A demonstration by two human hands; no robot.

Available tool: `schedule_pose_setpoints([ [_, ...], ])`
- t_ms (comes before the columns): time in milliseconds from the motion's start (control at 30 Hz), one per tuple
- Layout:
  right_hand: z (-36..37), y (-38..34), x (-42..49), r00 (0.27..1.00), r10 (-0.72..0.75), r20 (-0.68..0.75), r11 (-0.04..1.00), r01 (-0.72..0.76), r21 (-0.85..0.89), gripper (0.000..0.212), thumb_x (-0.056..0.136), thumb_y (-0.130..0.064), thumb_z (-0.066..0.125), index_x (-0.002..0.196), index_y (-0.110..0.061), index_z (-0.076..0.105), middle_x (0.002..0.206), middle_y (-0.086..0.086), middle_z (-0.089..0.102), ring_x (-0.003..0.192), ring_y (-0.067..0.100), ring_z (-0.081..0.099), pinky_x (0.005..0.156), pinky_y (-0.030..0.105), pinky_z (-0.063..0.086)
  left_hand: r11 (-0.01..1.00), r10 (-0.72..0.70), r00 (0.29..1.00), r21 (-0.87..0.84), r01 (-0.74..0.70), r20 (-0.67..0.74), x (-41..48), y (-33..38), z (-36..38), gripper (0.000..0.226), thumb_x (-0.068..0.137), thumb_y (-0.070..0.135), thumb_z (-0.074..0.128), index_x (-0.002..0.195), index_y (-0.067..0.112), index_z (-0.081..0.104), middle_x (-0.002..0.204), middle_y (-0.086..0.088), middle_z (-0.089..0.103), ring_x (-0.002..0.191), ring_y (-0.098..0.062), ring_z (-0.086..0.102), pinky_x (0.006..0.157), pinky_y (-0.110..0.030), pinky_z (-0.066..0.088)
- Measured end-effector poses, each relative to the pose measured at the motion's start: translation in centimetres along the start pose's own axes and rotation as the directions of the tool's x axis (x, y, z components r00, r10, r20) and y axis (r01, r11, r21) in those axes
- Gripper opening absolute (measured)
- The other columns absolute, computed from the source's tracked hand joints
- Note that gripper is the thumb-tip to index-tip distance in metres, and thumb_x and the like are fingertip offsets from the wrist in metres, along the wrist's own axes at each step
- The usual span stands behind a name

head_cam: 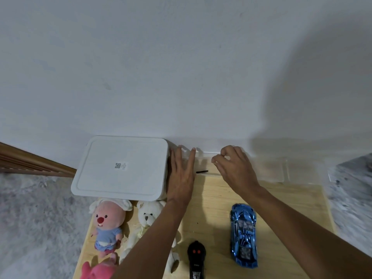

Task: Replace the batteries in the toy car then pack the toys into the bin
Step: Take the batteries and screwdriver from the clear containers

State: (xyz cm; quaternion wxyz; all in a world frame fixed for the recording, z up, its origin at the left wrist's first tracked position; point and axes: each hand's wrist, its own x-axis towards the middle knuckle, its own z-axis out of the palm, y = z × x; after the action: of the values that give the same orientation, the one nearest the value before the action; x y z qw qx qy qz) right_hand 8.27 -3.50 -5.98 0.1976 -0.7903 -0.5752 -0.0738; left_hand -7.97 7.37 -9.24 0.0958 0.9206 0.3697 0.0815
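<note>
White lidded bin (120, 168) beside clear tray (271, 170).

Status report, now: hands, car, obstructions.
Left hand flat, empty; right hand curled, empty. Blue toy car untouched on table. Bin lid still on.

The bin (120, 168) sits at the table's (213, 200) far left corner against the wall (181, 67). Before it, along the left edge, lie three plush toys (109, 222). The remote (196, 258) lies at the near edge, the toy car (244, 235) to its right.
</note>
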Motion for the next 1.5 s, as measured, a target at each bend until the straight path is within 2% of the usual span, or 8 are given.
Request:
schedule_pose_setpoints([
  [133, 0.2, -0.2, 0.0, 0.994, 0.081, -0.069, 0.995, -0.085, -0.052, 0.025, 0.088, -0.014, 0.072, 0.11, -0.026, 0.07, 0.096, 0.002, 0.052, 0.087, 0.022, 0.049, 0.073, 0.038, 0.048, 0.999, 0.002, 1.0, -0.054, -0.002, 0.003, -0.1, -0.1, 0.1, 0.106, 0.085, 0.013, 0.081, 0.162, 0.024, 0.009, 0.168, -0.024, -0.001, 0.155, -0.04, -0.002, 0.102, -0.049, 0.055],
  [233, 0.3, -0.1, -0.5, 0.994, 0.098, 0.041, 0.988, -0.092, -0.12, 0.053, 0.081, -0.027, 0.08, 0.13, -0.028, 0.06, 0.101, 0.001, 0.05, 0.089, 0.022, 0.048, 0.074, 0.037, 0.048, 0.998, 0.001, 1.0, -0.067, -0.001, -0.002, -0.2, -0.2, 0.2, 0.109, 0.085, 0.012, 0.081, 0.164, 0.02, 0.006, 0.169, -0.021, -0.004, 0.156, -0.038, -0.004, 0.114, -0.049, 0.043],
  [333, 0.3, 0.2, -1.2, 0.975, 0.148, 0.168, 0.977, -0.118, -0.177, 0.088, 0.072, -0.04, 0.084, 0.149, -0.031, 0.043, 0.105, 0.001, 0.048, 0.092, 0.023, 0.048, 0.076, 0.037, 0.046, 0.998, -0.004, 1.0, -0.057, 0.004, -0.005, 0.0, 0.1, 0.0, 0.114, 0.082, 0.007, 0.083, 0.165, 0.017, 0.005, 0.17, -0.02, -0.004, 0.157, -0.037, -0.007, 0.111, -0.035, 0.035],
  [500, 0.8, 0.2, -1.4, 0.968, 0.163, 0.191, 0.969, -0.121, -0.214, 0.1, 0.072, -0.042, 0.085, 0.156, -0.032, 0.031, 0.105, 0.003, 0.048, 0.094, 0.024, 0.049, 0.075, 0.038, 0.047, 0.999, -0.009, 1.0, -0.032, 0.009, -0.006, 0.0, 0.0, -0.2, 0.117, 0.08, 0.006, 0.085, 0.165, 0.02, 0.006, 0.17, -0.02, -0.002, 0.157, -0.036, -0.005, 0.109, -0.036, 0.04],
  [767, 0.8, 0.3, -1.7, 0.973, 0.137, 0.184, 0.978, -0.103, -0.184, 0.095, 0.078, -0.048, 0.077, 0.157, -0.029, 0.029, 0.105, 0.003, 0.049, 0.096, 0.025, 0.05, 0.075, 0.038, 0.047, 0.999, -0.006, 0.999, -0.038, 0.004, -0.041, 0.2, -0.3, 0.3, 0.112, 0.084, 0.019, 0.085, 0.164, 0.016, 0.008, 0.169, -0.02, 0.0, 0.156, -0.03, -0.018, 0.116, -0.042, 0.026],
  [967, 2.1, -0.6, -1.8, 0.976, -0.108, 0.189, 0.992, 0.117, -0.038, 0.024, 0.088, -0.018, 0.071, 0.112, -0.019, 0.066, 0.094, 0.0, 0.059, 0.083, 0.021, 0.057, 0.068, 0.033, 0.051, 0.998, 0.005, 0.999, -0.069, -0.008, -0.033, 0.1, -0.3, 0.2, 0.113, 0.081, 0.009, 0.085, 0.164, 0.017, 0.009, 0.169, -0.022, 0.001, 0.157, -0.036, -0.003, 0.115, -0.043, 0.036],
  [1233, 4.0, -1.5, 3.3, 0.769, 0.111, 0.63, 0.992, -0.12, -0.029, 0.029, 0.089, -0.001, 0.061, 0.112, -0.016, 0.069, 0.109, 0.009, 0.068, 0.099, 0.032, 0.067, 0.078, 0.038, 0.056, 0.999, 0.022, 0.999, -0.046, -0.025, -0.046, 0.0, -0.4, 0.4, 0.111, 0.08, 0.009, 0.086, 0.164, 0.013, 0.014, 0.167, -0.026, 0.006, 0.156, -0.041, 0.005, 0.112, -0.049, 0.046],
  [1500, 6.0, -1.5, 4.8, 0.712, 0.149, 0.686, 0.985, -0.169, -0.038, 0.014, 0.084, -0.001, 0.064, 0.089, -0.013, 0.069, 0.096, 0.012, 0.068, 0.092, 0.034, 0.068, 0.076, 0.035, 0.054, 0.998, 0.021, 0.998, -0.065, -0.026, -0.065, 0.2, -0.7, 0.9, 0.111, 0.078, -0.001, 0.085, 0.163, 0.013, 0.016, 0.167, -0.026, 0.007, 0.157, -0.035, -0.004, 0.107, -0.047, 0.052],
])
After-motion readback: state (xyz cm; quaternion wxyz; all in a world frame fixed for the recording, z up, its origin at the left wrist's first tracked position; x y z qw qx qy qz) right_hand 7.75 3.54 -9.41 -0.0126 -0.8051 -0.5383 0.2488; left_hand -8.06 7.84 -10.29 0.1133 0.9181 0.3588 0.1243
